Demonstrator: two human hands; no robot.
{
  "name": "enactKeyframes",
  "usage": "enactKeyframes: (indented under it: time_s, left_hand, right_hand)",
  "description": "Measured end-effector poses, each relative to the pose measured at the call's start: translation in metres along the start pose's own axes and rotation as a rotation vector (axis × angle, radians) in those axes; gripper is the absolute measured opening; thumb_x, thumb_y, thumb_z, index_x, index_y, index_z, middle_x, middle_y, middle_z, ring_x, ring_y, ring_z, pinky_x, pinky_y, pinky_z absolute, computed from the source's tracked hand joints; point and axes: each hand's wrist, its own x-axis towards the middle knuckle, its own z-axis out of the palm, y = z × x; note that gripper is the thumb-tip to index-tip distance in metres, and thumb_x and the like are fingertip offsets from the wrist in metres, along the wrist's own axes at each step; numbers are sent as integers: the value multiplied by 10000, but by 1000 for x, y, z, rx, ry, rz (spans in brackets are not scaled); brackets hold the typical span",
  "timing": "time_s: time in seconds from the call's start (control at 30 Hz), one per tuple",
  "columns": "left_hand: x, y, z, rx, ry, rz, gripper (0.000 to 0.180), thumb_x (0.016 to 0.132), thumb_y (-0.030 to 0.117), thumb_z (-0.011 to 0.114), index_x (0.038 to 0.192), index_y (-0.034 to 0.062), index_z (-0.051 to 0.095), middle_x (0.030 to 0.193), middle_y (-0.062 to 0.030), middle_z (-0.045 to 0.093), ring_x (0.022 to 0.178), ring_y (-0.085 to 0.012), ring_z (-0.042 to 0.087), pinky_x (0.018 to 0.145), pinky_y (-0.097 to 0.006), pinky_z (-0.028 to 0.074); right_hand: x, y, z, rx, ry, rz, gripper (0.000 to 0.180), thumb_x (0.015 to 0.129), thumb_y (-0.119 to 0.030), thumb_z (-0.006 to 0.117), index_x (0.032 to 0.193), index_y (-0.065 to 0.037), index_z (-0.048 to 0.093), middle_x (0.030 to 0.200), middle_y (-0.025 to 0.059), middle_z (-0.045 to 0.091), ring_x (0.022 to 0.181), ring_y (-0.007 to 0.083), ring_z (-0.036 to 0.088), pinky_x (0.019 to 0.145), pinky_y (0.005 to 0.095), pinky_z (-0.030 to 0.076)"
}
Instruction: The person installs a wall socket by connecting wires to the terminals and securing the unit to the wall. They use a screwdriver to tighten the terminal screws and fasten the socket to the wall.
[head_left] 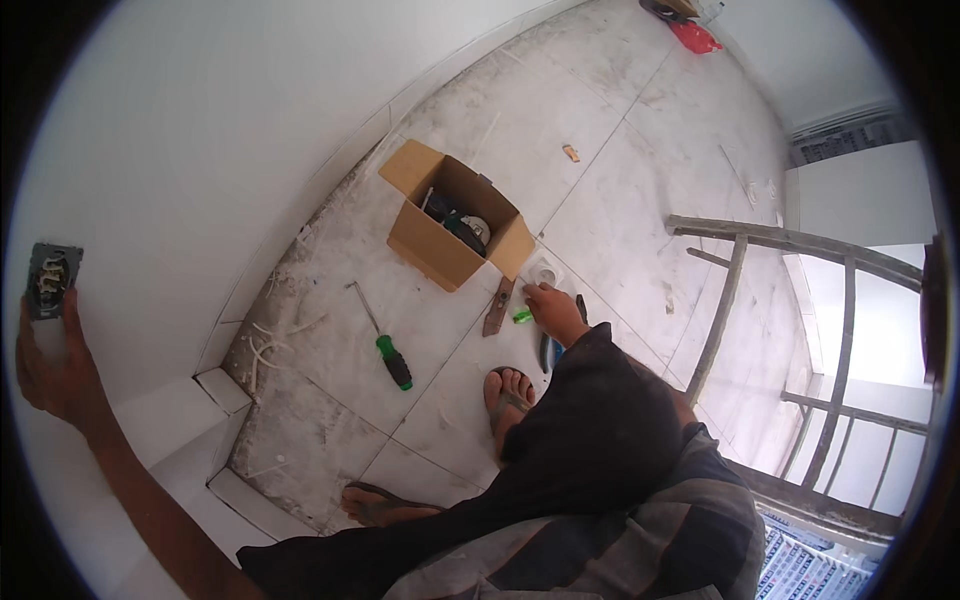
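Keeping the grey electrical fitting (52, 278) steady by the white wall (180, 180) probably calls for an even hold on its edges, clear of the metal contacts. The left hand (58, 375) is parted only to the fitting's width, thumb and fingers grasping its lower sides. Down near the floor (450, 365), the right hand (557, 310) has its fingers bent and close together beside a white round item (545, 271) and a small green item (522, 315); whether they pinch anything, I cannot tell. Well to their left lies a green-handled screwdriver (393, 360); farther off stands an open cardboard box (430, 248).
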Motion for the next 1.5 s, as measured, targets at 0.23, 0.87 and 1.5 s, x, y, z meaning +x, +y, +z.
enactKeyframes:
  time_s: [0.23, 0.87, 1.5]
  left_hand:
    - [4, 25, 2, -99, 65, 39, 543, 787, 322, 896, 1232, 100, 677, 1138, -16, 744, 1007, -225, 680, 868, -372, 545]
    - [2, 47, -31, -130, 95, -60, 674, 730, 382, 907, 1332, 183, 679, 1103, -15, 578, 993, -180, 514, 886, -362, 371]
    - [-3, 55, -20, -178, 137, -138, 621, 726, 430, 892, 1278, 219, 703, 1080, 3, 622, 1012, -169, 537, 879, -346, 363]
  right_hand:
    - [6, 14, 15, 45, 104, 32, 154, 949, -171, 609, 1021, -56, 681, 975, 174, 652, 871, 416, 664, 775, 506, 539]
    - [62, -25, -67, 383, 403, -84, 73, 866, -58, 671, 921, -11, 675, 768, 104, 673, 679, 177, 659, 642, 321, 530]
    - [81, -408, -222, 632, 88, -970, 103, 905, -58, 752, 985, -4, 716, 955, 58, 701, 847, 123, 652, 772, 261, 535]
